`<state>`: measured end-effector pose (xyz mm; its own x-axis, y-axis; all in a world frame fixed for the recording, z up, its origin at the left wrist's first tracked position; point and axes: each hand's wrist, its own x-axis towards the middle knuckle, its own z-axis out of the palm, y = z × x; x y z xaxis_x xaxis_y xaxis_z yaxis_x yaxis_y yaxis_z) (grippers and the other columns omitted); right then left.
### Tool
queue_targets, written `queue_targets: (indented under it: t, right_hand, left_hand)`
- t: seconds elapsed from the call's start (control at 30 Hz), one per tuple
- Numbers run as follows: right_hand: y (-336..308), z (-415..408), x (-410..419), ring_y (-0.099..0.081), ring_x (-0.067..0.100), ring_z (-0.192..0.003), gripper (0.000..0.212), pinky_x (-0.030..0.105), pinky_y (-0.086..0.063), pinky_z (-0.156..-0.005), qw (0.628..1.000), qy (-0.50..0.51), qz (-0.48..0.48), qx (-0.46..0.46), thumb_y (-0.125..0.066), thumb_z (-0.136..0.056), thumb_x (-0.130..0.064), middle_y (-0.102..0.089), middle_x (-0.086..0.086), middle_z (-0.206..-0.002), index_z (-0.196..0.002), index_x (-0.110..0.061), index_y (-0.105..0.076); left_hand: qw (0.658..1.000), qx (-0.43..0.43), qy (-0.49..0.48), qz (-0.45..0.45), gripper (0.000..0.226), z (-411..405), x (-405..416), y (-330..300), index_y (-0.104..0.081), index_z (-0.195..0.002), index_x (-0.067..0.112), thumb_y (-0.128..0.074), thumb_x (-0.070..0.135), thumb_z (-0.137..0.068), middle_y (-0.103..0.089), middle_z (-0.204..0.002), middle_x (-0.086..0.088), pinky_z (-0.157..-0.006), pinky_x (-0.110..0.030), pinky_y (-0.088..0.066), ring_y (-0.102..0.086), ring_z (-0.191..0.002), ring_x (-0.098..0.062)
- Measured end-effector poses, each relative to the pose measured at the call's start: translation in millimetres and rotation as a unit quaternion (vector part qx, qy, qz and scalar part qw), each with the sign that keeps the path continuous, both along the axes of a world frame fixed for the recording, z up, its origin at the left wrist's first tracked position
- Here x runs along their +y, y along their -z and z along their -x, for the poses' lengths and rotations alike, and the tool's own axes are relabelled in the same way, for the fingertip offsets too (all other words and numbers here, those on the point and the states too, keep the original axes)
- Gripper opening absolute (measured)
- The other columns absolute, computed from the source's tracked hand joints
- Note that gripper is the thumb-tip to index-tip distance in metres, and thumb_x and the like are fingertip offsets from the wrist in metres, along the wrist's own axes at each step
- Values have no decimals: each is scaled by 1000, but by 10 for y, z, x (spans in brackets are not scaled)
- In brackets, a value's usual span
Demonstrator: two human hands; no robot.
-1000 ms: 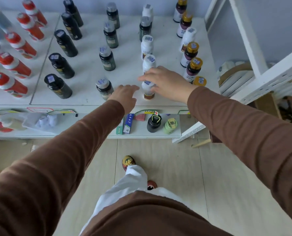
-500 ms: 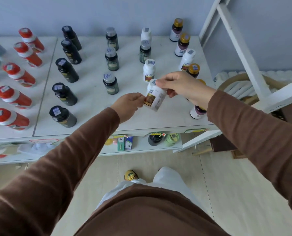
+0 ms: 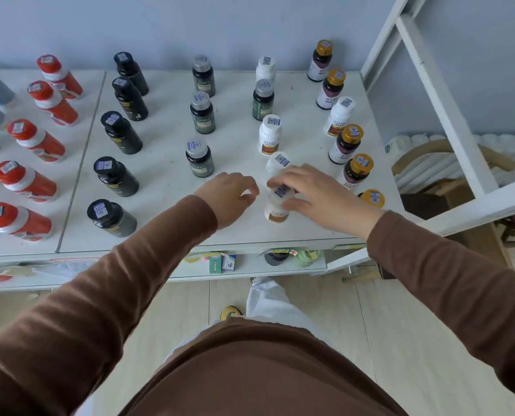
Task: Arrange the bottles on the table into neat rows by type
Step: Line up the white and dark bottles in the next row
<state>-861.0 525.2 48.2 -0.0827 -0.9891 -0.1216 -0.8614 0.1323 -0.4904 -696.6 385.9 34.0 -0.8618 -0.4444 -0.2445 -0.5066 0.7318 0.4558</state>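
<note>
**Fingers close on a white bottle**

Left hand (image 3: pixel 230 196) hovers half-curled, empty, beside the white bottle (image 3: pixel 275 210) standing near the table (image 3: pixel 166 229) front edge. Right hand (image 3: pixel 313 195) pinches its cap from above. Bottle contents cannot be seen.

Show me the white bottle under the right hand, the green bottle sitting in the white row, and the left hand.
white bottle (image 3: pixel 275 212), head view, on its lower label
green bottle (image 3: pixel 262 105), head view, on its body
left hand (image 3: pixel 229 197), head view, on its back

White plastic bottle (image 3: pixel 275 208) smooth, paper label; table (image 3: pixel 166 187) matt white; sleeves (image 3: pixel 148 265) soft brown knit cloth.
</note>
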Motion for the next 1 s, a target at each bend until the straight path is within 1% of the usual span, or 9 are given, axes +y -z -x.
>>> queue_targets:
  t: [0.17,0.3,0.4,0.5,0.6,0.7,0.83,0.93,1.0]
  right_hand:
    - [187,-16,2,-43,19,-116,42,32,-39,-97,999,-25,-9,23,-63,-90,-18,-52,-3,-129,-132,-22,-54]
    - [67,43,-50,-45,9,-114,47,26,-38,-95,998,-14,-40,-35,-67,-87,-38,-51,-11,-128,-132,-30,-54]
    - [-122,191,-154,-56,5,-99,31,32,-49,-88,994,54,44,-88,-63,-91,-35,-57,-13,-113,-120,-26,-62]
    - [-190,384,-327,-54,12,-98,26,37,-49,-84,995,66,81,8,-63,-92,-27,-55,-7,-110,-118,-23,-60]
    - [-94,458,-489,-47,21,-110,43,38,-45,-87,995,9,18,98,-64,-89,-23,-51,-1,-121,-131,-24,-53]
    - [60,437,-587,-44,21,-114,48,36,-45,-83,990,-30,-31,135,-62,-89,-21,-48,-2,-127,-135,-28,-49]
    - [67,448,-666,-50,20,-113,45,29,-38,-81,996,-4,-28,82,-64,-87,-24,-52,-1,-125,-132,-25,-54]
    - [-118,544,-741,-56,19,-104,40,29,-40,-81,997,67,-24,5,-68,-85,-35,-59,0,-115,-123,-23,-61]
    - [-247,631,-800,-63,19,-90,36,32,-46,-79,989,129,-27,-72,-70,-84,-41,-65,0,-99,-112,-20,-65]
  left_hand:
    - [1000,-13,7,13,28,45,-104,-45,-57,-121,23,-43,30,-97,-58,-121,-4,-102,-38,-37,-50,-115,-26]
    - [1000,-9,2,15,28,100,-190,-61,-57,-121,24,-44,30,-97,-58,-121,-3,-102,-40,-38,-50,-116,-25]
    - [999,-7,-2,33,28,166,-231,-41,-56,-121,25,-44,31,-97,-58,-120,-3,-101,-39,-38,-48,-115,-25]
    - [997,-17,-4,74,29,248,-272,-5,-54,-123,25,-42,33,-97,-57,-123,-1,-98,-35,-37,-46,-117,-24]
    - [995,-30,-4,91,31,318,-292,19,-53,-124,25,-43,35,-97,-57,-124,-1,-96,-34,-37,-47,-118,-24]
    - [996,-46,-3,81,31,365,-337,74,-53,-124,26,-42,36,-97,-58,-124,-1,-98,-36,-39,-48,-118,-24]
    - [999,-37,-3,3,31,429,-387,141,-54,-126,23,-42,31,-98,-59,-128,-1,-102,-34,-38,-51,-120,-24]
    - [988,11,-57,-146,27,480,-456,111,-60,-121,23,-45,27,-99,-64,-118,-3,-95,-31,-42,-57,-110,-22]
    - [960,55,-97,-256,19,510,-520,57,-63,-107,28,-46,33,-97,-64,-106,-2,-92,-32,-42,-57,-101,-19]
